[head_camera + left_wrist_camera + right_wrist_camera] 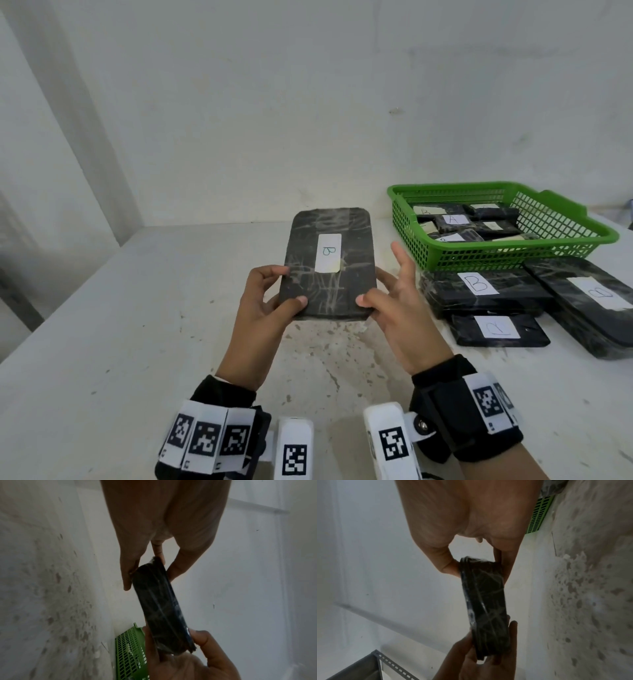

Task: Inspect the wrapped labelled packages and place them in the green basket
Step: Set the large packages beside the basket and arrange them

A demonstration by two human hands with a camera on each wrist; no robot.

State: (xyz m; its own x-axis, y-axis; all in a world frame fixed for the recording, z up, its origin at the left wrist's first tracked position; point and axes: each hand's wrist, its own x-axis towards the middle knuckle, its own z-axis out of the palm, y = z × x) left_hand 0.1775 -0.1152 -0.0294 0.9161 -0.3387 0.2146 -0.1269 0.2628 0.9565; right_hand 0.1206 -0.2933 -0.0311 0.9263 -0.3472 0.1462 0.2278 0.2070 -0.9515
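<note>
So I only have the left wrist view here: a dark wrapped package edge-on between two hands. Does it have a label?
Observer: Yes, the held package carries a white label marked B, seen from the head view.
Operator: I see just a corner of the green basket. Anything in it?
Observer: The green basket already holds several labelled packages, one marked A.
Operator: More waiting outside?
Observer: Three lie on the table in front of the basket; the nearest reads B.
</note>
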